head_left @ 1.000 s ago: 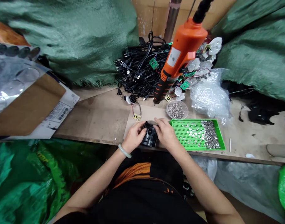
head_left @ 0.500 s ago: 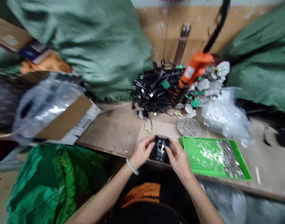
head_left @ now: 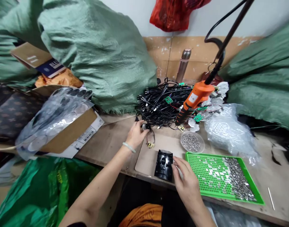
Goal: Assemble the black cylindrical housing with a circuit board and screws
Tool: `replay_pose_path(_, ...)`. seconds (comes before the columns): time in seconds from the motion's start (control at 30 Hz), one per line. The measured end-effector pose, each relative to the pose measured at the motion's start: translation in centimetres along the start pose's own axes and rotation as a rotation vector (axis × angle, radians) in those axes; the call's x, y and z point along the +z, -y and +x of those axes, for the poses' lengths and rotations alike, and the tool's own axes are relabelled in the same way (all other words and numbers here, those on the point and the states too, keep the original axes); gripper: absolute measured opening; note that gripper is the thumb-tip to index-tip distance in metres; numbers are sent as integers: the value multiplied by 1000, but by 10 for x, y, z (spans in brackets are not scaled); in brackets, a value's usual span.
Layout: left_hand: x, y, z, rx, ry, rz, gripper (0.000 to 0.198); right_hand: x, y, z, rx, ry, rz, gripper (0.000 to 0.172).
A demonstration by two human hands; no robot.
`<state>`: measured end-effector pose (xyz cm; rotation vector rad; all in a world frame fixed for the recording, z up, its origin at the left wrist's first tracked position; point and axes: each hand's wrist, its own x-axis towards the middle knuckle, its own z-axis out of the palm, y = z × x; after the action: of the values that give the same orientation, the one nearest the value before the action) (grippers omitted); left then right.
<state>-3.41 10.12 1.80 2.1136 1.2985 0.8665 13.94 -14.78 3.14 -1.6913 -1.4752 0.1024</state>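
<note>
Blk housing (head_left: 163, 166), lower ctr, prob. light, stiff, slick: hold by sides; R hand (head_left: 187, 179) at its edge, L hand (head_left: 135, 136) apart at wired part (head_left: 148, 126), grips unclear.

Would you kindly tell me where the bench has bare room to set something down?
Bare bench shows between the cardboard box and the left hand; the pale sheet is bare left of the black housing. More bench shows right of the green tray, around a thin rod. The back is crowded: black cables, plastic bag.

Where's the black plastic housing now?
Head view: the black plastic housing sits below and right of centre, beside the right hand, left of the green perforated tray.
</note>
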Motion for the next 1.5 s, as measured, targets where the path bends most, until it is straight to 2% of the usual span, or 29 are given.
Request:
replay_pose_path(0.07, 6, 3, 12, 36, 78, 14, 49, 0, 1, 2, -38, -4, -6, 30)
replay_pose_path(0.17, 4, 9, 13, 60, 113, -14, 38, -6, 0, 4, -70, -18, -25, 30)
replay_pose_path(0.3, -13, 12, -12, 11, 90, -57, 34, -16, -2, 3, -69, -28, -43, 28)
replay_pose_path(0.37, -24, 10, -31, -52, 80, -203, 39, -16, 1, 3, -73, -34, -20, 27)
replay_pose_path(0.43, -36, 9, -51, -115, 43, -417, 47, -13, 7, 4, -76, -25, 31, 27)
replay_pose_path(0.5, -50, 9, -68, -147, -45, -571, 53, -7, 16, 7, -82, -4, 97, 27)
replay_pose_path(0.6, -77, 10, -87, -123, -200, -649, 48, 1, 30, 10, -82, 56, 204, 28)
replay_pose_path(0.67, -92, 6, -96, -73, -218, -642, 43, 6, 39, 12, -67, 111, 279, 29)
replay_pose_path(0.77, -95, -10, -109, -33, -94, -555, 40, 15, 51, 14, -23, 196, 378, 35)
replay_pose_path(0.83, -84, -25, -117, -72, 18, -550, 40, 22, 56, 13, 10, 245, 399, 51)
replay_pose_path(0.9, -68, -39, -126, -165, 141, -657, 42, 29, 57, 12, 35, 285, 394, 67)
replay_pose_path(0.97, -54, -50, -132, -269, 333, -833, 49, 34, 52, 10, 62, 302, 400, 69)
replay_pose_path(1.03, -48, -57, -133, -307, 530, -956, 59, 35, 44, 8, 123, 261, 422, 61)
replay_pose_path(1.1, -48, -57, -122, -252, 643, -945, 62, 34, 34, 7, 260, 173, 466, 53)
replay_pose_path(1.13, -49, -53, -111, -194, 635, -871, 59, 33, 31, 6, 347, 129, 504, 52)
replay_pose_path(1.17, -49, -48, -97, -113, 589, -752, 52, 33, 27, 4, 430, 92, 551, 54)
replay_pose_path(1.23, -45, -33, -59, 100, 390, -390, 40, 33, 22, 1, 534, 44, 650, 65)
replay_pose_path(1.3, -35, -17, -17, 337, 245, 22, 42, 37, 18, -2, 519, 56, 714, 76)
replay_pose_path(1.37, -22, -5, 19, 496, 231, 347, 50, 42, 14, -5, 452, 116, 735, 84)
replay_pose_path(1.43, -13, 4, 41, 611, 223, 536, 47, 45, 11, -6, 405, 178, 731, 90)
replay_pose_path(1.5, -11, 10, 49, 692, 199, 623, 35, 45, 12, -6, 405, 172, 717, 90)
